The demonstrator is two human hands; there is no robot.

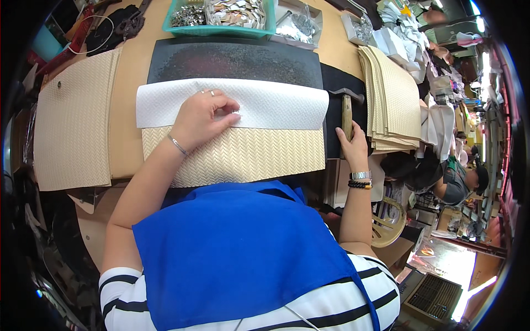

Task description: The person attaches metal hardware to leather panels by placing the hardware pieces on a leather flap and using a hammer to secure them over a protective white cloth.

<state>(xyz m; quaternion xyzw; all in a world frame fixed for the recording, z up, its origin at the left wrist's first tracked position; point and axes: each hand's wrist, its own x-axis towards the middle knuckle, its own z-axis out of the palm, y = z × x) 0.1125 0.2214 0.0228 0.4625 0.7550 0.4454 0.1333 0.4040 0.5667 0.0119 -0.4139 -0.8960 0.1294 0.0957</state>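
Observation:
A cream woven-pattern sheet [248, 157] lies in front of me, its far part turned over to show a white quilted-looking underside [287, 105]. Above that white side my left hand [203, 118] is closed, thumb and forefinger pinching something tiny that I cannot make out. To the right, my right hand [354, 146] grips the lower end of a hammer [346, 113]. Its wooden handle stands upright in the picture, with the dark metal head [348, 95] at the far end over black material. Beyond the sheet lies a worn dark slab [237, 60], partly covered by the white flap.
Cream woven sheets lie at the left [77, 121], and another stack [392, 99] sits at the right. At the back stand a teal basket [221, 32] of small metal parts and flat pieces, and a white box [298, 27] of bagged parts. Another person [458, 179] is at far right.

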